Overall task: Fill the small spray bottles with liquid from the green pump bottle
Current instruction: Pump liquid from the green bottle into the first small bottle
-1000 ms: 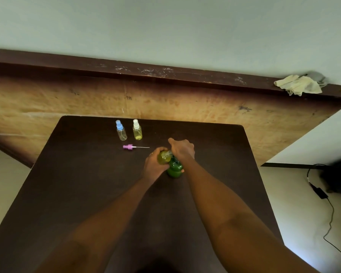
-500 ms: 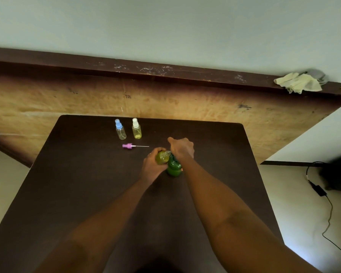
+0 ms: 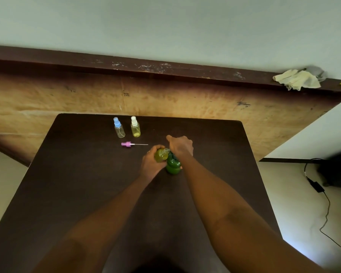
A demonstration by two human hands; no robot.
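The round green plastic pump bottle (image 3: 173,166) stands mid-tabletop (image 3: 77,184), the right hand (image 3: 180,147) closed over its pump head. Touching its left side, the left hand (image 3: 153,163) grips a small bottle of yellow-green liquid (image 3: 161,155). Farther back lie a loose pink sprayer head (image 3: 128,144), a blue-capped clear spray bottle (image 3: 119,128) and a white-capped yellowish one (image 3: 135,127).
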